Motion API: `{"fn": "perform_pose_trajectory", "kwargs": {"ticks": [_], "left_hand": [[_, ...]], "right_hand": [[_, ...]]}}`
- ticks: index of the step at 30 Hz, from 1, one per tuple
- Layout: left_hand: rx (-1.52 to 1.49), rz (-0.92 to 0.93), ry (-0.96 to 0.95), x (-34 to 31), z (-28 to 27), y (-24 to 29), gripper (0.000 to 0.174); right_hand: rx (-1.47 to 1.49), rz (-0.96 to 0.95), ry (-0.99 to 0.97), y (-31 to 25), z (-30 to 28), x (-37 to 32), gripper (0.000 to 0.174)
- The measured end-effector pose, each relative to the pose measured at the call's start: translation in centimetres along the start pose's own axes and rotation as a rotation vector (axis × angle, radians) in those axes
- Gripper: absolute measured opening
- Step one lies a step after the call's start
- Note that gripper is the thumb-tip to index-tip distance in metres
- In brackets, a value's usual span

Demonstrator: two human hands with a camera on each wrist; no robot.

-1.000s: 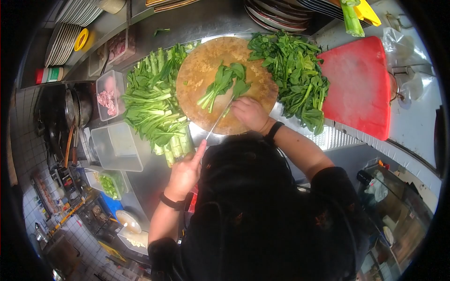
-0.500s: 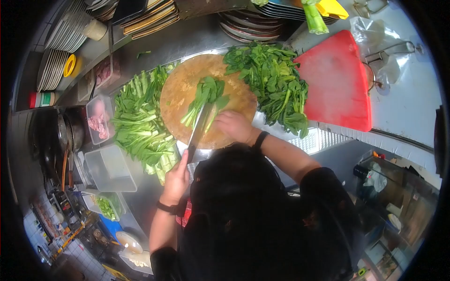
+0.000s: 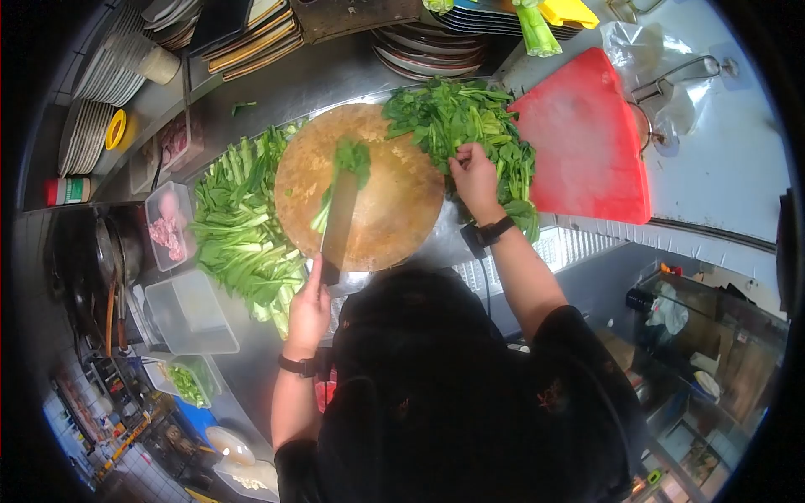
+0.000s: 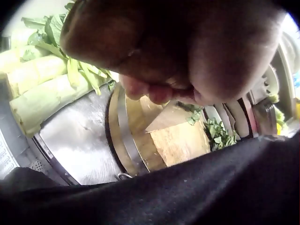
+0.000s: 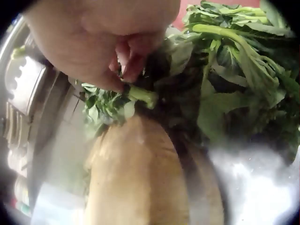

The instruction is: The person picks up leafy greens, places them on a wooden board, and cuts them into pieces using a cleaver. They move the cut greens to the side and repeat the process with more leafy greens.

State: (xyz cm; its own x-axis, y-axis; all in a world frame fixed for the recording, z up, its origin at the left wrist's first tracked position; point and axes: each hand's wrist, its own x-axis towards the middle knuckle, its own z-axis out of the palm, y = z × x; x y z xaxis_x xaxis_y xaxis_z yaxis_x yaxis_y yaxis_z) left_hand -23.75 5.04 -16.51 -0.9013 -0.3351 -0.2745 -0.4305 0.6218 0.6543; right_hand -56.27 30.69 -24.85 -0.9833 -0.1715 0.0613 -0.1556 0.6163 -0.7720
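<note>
My left hand [image 3: 309, 314] grips a cleaver [image 3: 340, 220], its broad blade tilted over the round wooden chopping board [image 3: 398, 201]. Against the blade's left side lies a small bunch of leafy greens [image 3: 350, 159], partly hidden by it. My right hand [image 3: 476, 182] is at the pile of dark leafy greens [image 3: 503, 138] right of the board. In the right wrist view its thumb and fingers pinch a short green stem [image 5: 143, 96]. In the left wrist view the curled left hand [image 4: 173, 47] covers the cleaver's handle.
Left of the board lies a heap of greens with thick pale stalks [image 3: 243, 226]. Beyond it are a tub of meat [image 3: 170, 226] and a plastic tub [image 3: 189, 314]. A red cutting board [image 3: 583, 142] stands at right, stacked plates [image 3: 428, 50] at the back.
The right hand has left the chopping board for the dark greens on the right. The cleaver has turned more upright in view, with the small bunch now along its left side.
</note>
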Motion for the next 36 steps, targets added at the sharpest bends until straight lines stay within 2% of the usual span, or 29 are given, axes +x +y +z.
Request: {"fn": "perform_pose_trajectory", "kwargs": {"ticks": [1,2,4,6,8,9,13,14,16,18,20,24,26,27,29,30,32,36], "left_hand": [[0.008,-0.020,0.024,0.0,-0.2,0.0,0.075],[0.015,-0.041,0.049,0.0,-0.5,-0.1,0.075],[-0.001,-0.076,0.038,-0.1,-0.7,-0.1,0.076],[-0.014,-0.080,0.042,-0.1,-0.6,-0.2,0.075],[-0.037,-0.088,0.041,-0.1,-0.5,0.0,0.075],[-0.057,-0.094,0.038,-0.2,-0.5,0.2,0.075],[-0.066,-0.113,0.027,-0.1,-0.6,0.5,0.074],[-0.063,-0.122,0.030,-0.2,-0.6,0.6,0.074],[-0.081,-0.108,0.028,-0.2,-0.7,0.7,0.074],[-0.073,-0.065,0.059,-0.2,-0.6,0.3,0.075],[-0.062,-0.065,0.043,-0.2,-0.6,0.4,0.076],[-0.060,-0.058,0.058,-0.2,-0.1,0.0,0.077],[-0.063,-0.041,0.069,-0.2,0.0,0.0,0.076],[-0.063,-0.043,0.071,-0.2,0.0,0.0,0.076],[-0.059,-0.055,0.058,-0.3,-0.1,0.2,0.076],[-0.057,-0.055,0.058,-0.3,-0.1,0.2,0.076],[-0.103,-0.049,0.061,-0.4,-0.1,0.2,0.076],[-0.044,-0.063,0.086,-1.2,-0.6,0.5,0.077]], "right_hand": [[0.107,0.079,-0.025,0.0,0.0,0.1,0.029],[0.109,0.076,-0.027,0.0,-0.1,0.0,0.029],[0.636,0.138,-0.025,-0.6,-0.6,-0.8,0.027],[0.748,0.158,-0.077,-1.9,-1.5,-1.6,0.026],[0.911,0.282,-0.271,-3.9,-2.5,-2.6,0.021],[1.014,0.275,-0.322,-4.6,-2.0,-3.3,0.020],[0.932,0.325,-0.463,-8.0,2.0,-5.8,0.017],[0.936,0.328,-0.471,-7.5,3.6,-6.3,0.017],[0.863,0.397,-0.609,-5.4,7.3,-7.0,0.018],[0.767,0.429,-0.601,-5.1,8.6,-7.2,0.018],[0.489,0.254,-0.393,-5.4,8.3,-7.3,0.017],[0.315,0.131,-0.325,-5.5,5.9,-5.5,0.016],[-0.088,-0.243,-0.272,-6.0,4.3,-5.3,0.020],[-0.088,-0.246,-0.274,-6.0,4.2,-5.4,0.020],[-0.116,-0.768,-0.405,-6.0,3.9,-6.0,0.026],[-0.114,-0.768,-0.404,-6.4,3.9,-6.2,0.026],[-0.183,-1.055,-0.586,-7.6,4.2,-6.8,0.037],[-0.200,-1.018,-0.693,-7.1,5.5,-6.5,0.037]]}}
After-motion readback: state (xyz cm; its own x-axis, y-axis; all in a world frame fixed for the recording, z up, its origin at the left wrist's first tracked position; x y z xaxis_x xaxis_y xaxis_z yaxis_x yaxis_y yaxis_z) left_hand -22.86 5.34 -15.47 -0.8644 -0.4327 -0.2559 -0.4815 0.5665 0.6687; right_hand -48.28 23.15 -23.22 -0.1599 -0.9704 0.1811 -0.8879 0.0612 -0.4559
